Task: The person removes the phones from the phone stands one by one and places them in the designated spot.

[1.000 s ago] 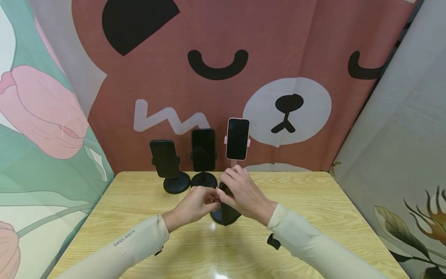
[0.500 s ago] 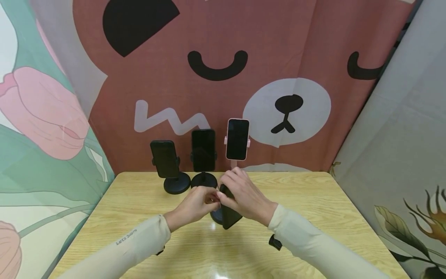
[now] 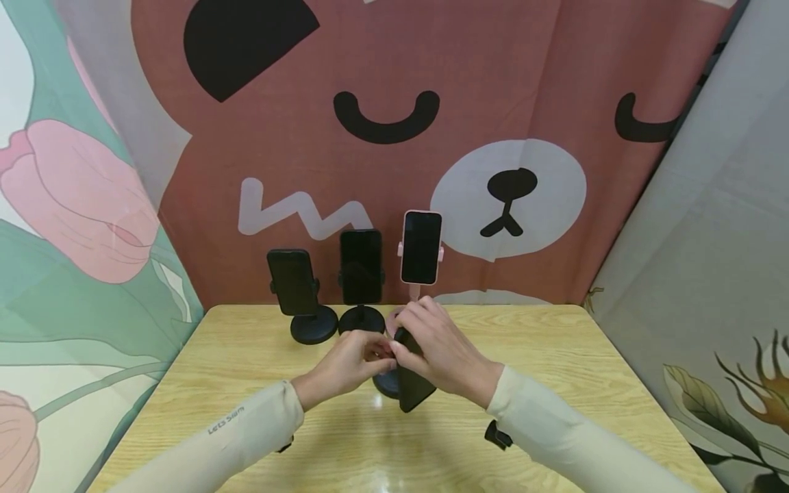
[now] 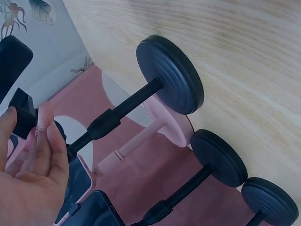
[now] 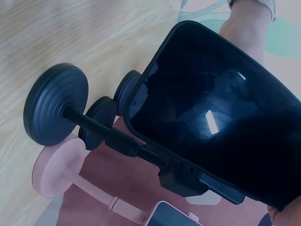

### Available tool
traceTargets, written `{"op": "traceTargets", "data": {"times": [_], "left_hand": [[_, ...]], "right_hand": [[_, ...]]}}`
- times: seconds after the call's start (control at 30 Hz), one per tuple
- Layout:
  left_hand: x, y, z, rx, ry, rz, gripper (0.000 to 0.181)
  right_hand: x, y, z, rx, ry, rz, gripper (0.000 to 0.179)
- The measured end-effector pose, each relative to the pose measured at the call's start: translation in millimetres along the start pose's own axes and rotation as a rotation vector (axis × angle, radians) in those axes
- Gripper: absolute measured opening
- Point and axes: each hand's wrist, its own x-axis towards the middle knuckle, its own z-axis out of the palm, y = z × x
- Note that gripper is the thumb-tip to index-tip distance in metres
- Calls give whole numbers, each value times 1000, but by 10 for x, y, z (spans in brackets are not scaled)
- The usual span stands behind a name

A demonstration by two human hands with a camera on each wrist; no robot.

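Observation:
My left hand (image 3: 348, 361) pinches the clamp (image 4: 22, 113) of the nearest black phone stand between thumb and fingers. That stand's round base (image 4: 170, 75) rests on the table, and its pole (image 4: 136, 100) rises to the clamp. With my right hand (image 3: 440, 349) I grip a black smartphone (image 3: 414, 380) by its upper end, tilted, right beside the left fingertips. In the right wrist view the phone's glossy screen (image 5: 207, 108) lies close over the stand's holder (image 5: 183, 178); only a bit of the right hand (image 5: 284, 217) shows in the bottom corner.
Behind the hands, a pink stand bears a pink-edged phone (image 3: 421, 248). Left of it, two black stands bear dark phones, one in the middle (image 3: 360, 267) and one at the left (image 3: 293, 282). The wooden table (image 3: 246, 356) ends at a bear-print curtain (image 3: 296, 150).
The black phone has swung slightly right and toward me, its lower end now farther from the stand's base. My right hand has shifted right with it; the left stays nearly in place.

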Motion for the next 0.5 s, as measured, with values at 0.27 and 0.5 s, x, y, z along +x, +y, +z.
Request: {"op": "traceTargets", "data": {"times": [0.27, 0.5], "left_hand": [[1, 3, 17, -7, 3, 15, 18], [-3, 5, 24, -1, 8, -12, 22]], "right_hand": [[-106, -24, -95, -35, -22, 36, 11], [-219, 15, -177, -26, -23, 45, 14]]}}
